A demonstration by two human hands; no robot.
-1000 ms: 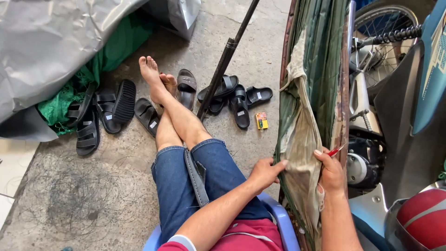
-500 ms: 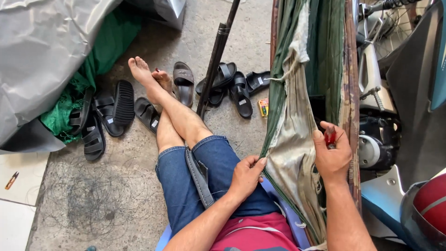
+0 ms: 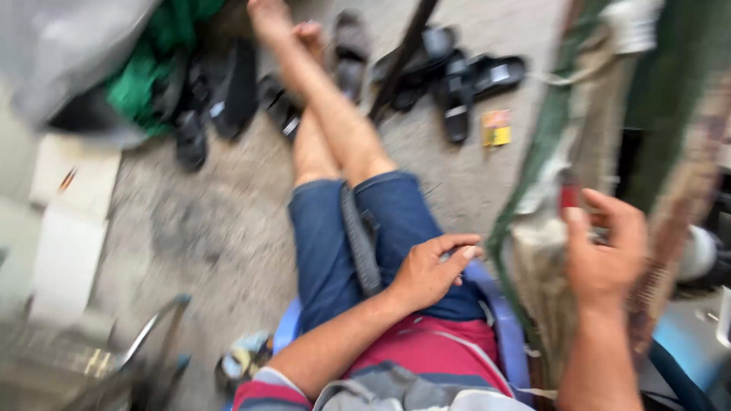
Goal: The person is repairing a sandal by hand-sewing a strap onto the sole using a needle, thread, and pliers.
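Fabric (image 3: 544, 259) hung limp at right of frame, soft, light and frayed, so its edge looked the best spot to grip. My right hand (image 3: 605, 251) pinched a small red tool (image 3: 569, 194) beside it; my left hand (image 3: 430, 270) rested half-curled on my thigh.

A home yard: bare concrete floor (image 3: 205, 228), scattered sandals (image 3: 457, 91), grey tarpaulin (image 3: 68, 53).

Black sandals (image 3: 457, 84) on concrete floor (image 3: 205, 228), green cloth (image 3: 152, 68), small yellow box (image 3: 496, 128)

Left hand (image 3: 430, 272) curled on thigh, right hand (image 3: 605, 251) raised, fingers bent.
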